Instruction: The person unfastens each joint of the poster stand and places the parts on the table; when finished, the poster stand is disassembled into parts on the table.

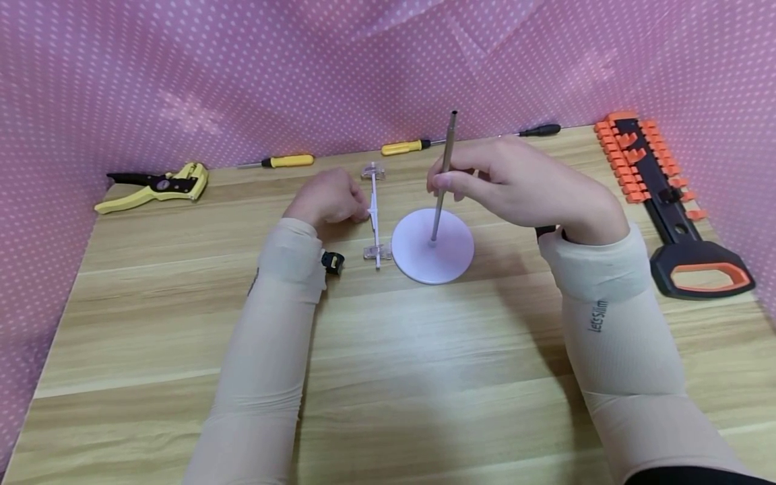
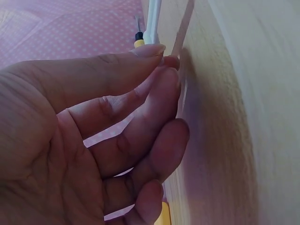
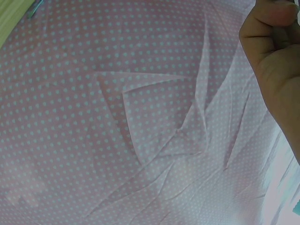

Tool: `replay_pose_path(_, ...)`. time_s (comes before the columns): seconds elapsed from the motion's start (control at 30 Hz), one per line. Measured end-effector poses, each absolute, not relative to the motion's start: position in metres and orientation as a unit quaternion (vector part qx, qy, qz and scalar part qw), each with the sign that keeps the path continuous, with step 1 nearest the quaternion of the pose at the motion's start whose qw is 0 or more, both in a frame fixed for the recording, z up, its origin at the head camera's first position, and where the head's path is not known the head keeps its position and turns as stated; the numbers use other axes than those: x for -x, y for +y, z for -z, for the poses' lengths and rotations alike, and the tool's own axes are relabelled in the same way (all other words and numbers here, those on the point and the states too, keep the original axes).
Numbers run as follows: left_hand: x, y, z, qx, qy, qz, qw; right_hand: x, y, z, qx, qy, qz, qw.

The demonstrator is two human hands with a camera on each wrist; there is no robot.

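Right grip [image 1: 526,183] holds one rod [image 1: 449,143] on one disc [image 1: 417,259].

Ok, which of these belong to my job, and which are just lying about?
Likely in use:
metal rod, in your right hand
white disc
white bar with clear clips, at your left hand

Lying about:
wire stripper
two yellow screwdrivers
black-handled tool
orange-and-black rack
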State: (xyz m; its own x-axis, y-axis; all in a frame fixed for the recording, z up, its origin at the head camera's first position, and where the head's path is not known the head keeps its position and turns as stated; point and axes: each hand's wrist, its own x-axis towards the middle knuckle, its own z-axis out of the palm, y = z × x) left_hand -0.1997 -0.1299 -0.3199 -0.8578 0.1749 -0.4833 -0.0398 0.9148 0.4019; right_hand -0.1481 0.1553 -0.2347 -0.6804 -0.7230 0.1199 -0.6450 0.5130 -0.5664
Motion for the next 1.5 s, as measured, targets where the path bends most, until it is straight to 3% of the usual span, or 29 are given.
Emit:
replay_pose_path(0.4,0.197,-0.130,0.320,-0.031,0.953,-0.180,0.242,0.148,0.155,0.234,0.392,0.869,0.294,0.065)
replay_pose_path(1.13,0.192,-0.130,0.310,-0.031,0.950,-0.181,0.254,0.148,0.154,0.234,0.391,0.872,0.289,0.062)
replay_pose_path(1.5,0.189,-0.123,0.297,-0.086,0.947,-0.227,0.210,0.147,0.155,0.235,0.391,0.870,0.294,0.067)
